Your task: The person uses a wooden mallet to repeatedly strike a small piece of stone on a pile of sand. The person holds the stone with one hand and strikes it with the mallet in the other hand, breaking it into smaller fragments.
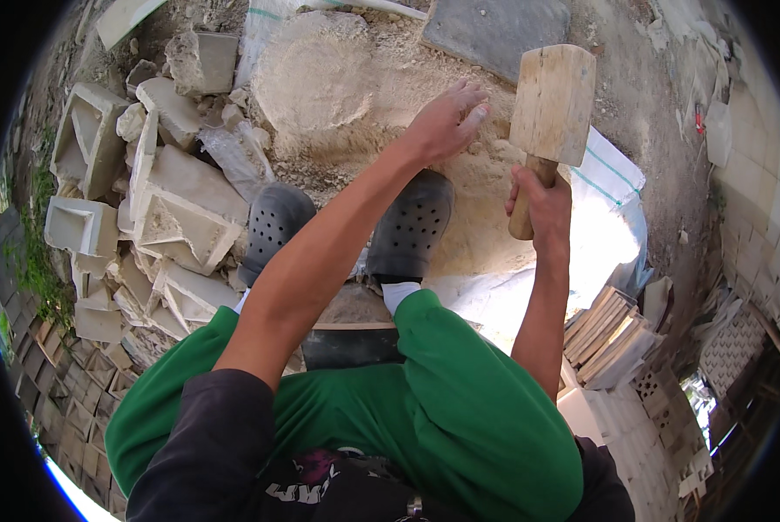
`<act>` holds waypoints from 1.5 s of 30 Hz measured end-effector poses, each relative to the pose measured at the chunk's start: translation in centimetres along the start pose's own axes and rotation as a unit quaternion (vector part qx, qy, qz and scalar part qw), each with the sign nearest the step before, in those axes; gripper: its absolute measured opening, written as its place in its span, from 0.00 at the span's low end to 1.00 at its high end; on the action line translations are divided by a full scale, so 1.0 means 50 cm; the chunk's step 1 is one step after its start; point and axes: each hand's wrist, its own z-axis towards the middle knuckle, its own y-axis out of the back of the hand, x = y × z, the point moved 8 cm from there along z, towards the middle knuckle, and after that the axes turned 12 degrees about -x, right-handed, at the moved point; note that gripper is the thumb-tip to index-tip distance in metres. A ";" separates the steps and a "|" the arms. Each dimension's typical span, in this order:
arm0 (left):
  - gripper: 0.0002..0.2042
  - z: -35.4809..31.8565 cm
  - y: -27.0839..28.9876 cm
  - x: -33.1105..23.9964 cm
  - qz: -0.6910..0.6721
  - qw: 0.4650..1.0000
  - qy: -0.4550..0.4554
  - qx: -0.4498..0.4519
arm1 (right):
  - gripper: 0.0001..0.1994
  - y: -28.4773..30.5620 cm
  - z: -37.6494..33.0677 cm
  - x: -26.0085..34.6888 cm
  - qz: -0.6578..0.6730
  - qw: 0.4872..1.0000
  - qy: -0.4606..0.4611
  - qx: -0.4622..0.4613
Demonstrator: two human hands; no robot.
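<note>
The right hand (542,209) is clamped around the wooden mallet's (553,104) handle at upper right. The left hand (449,122), fingers loosely spread, is over pale powder (381,109), upper centre. Hollow pale blocks (86,139), recesses exposed, lie left.

Bright daylight, glare, edge distortion

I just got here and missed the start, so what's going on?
A person in green trousers is gripping a wooden mallet by the handle in the right hand. The left hand holds nothing visible and is over pale, powdery material; whether it touches that is hard to tell. Broken pale moulded pieces are heaped on the left, and a dark grey slab lies beyond the hands.
</note>
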 end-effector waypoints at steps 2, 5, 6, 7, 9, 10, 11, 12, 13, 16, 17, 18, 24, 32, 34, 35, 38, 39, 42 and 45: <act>0.32 0.001 0.039 -0.038 0.149 0.981 -0.102 -0.066 | 0.13 0.001 0.003 0.001 -0.002 1.000 0.010 0.003; 0.33 -0.010 0.118 -0.045 0.358 0.904 -0.115 -0.203 | 0.14 -0.003 0.003 0.006 -0.011 0.999 0.036 0.024; 0.33 -0.013 0.141 -0.045 0.422 0.864 -0.097 -0.256 | 0.15 -0.002 -0.001 0.005 -0.011 0.999 0.033 0.021; 0.33 -0.022 0.129 -0.023 0.411 0.877 -0.098 -0.227 | 0.16 -0.008 -0.002 0.010 -0.010 0.999 0.032 0.024; 0.33 -0.052 0.099 0.011 0.386 0.902 -0.100 -0.165 | 0.16 -0.014 -0.003 0.013 -0.011 0.999 0.029 0.027; 0.34 -0.050 0.088 0.023 0.292 0.946 -0.084 -0.111 | 0.15 -0.015 -0.001 0.009 -0.014 0.999 0.026 0.028; 0.34 -0.049 0.078 0.032 0.194 0.977 -0.067 -0.055 | 0.14 -0.017 0.001 0.007 -0.017 0.999 0.023 0.029; 0.35 -0.052 0.065 0.029 0.091 0.995 -0.048 0.005 | 0.14 -0.018 0.000 0.005 -0.010 0.999 0.023 0.030; 0.35 -0.052 0.077 0.009 0.104 0.992 -0.070 -0.007 | 0.14 -0.017 0.000 0.001 -0.005 0.999 0.022 0.031; 0.35 -0.065 0.136 -0.022 0.225 0.958 -0.103 -0.142 | 0.14 -0.013 0.000 -0.003 -0.005 0.999 0.029 0.032; 0.35 -0.079 0.168 -0.027 0.316 0.911 -0.088 -0.250 | 0.14 -0.011 0.000 -0.004 -0.008 0.999 0.032 0.032; 0.35 -0.099 0.202 -0.035 0.402 0.841 -0.071 -0.355 | 0.14 -0.012 0.000 -0.002 -0.013 0.999 0.033 0.033; 0.31 -0.102 0.167 0.012 0.347 0.889 -0.058 -0.293 | 0.14 -0.012 0.005 -0.005 -0.025 0.999 0.017 0.026; 0.33 -0.038 0.304 -0.013 0.408 0.824 -0.120 -0.375 | 0.15 0.000 0.007 -0.009 -0.036 0.999 0.025 0.029; 0.36 -0.023 0.331 0.035 0.445 0.816 -0.082 -0.360 | 0.15 -0.002 0.006 -0.008 -0.035 0.999 0.020 0.024; 0.37 -0.024 0.335 0.058 0.463 0.811 -0.064 -0.353 | 0.15 -0.004 0.006 -0.005 -0.035 0.999 0.019 0.022; 0.37 -0.054 0.160 0.038 0.466 0.863 -0.174 -0.087 | 0.15 -0.002 0.016 -0.016 -0.022 1.000 0.008 0.020; 0.36 -0.065 0.134 0.028 0.409 0.895 -0.170 -0.052 | 0.15 -0.003 0.015 -0.017 -0.013 1.000 0.013 0.022; 0.37 -0.087 0.112 0.003 0.327 0.930 -0.151 -0.067 | 0.15 -0.004 0.014 -0.007 -0.011 0.999 0.035 0.028; 0.40 -0.089 0.152 0.035 0.387 0.895 -0.014 -0.222 | 0.14 0.005 0.004 0.000 -0.035 0.998 0.039 0.020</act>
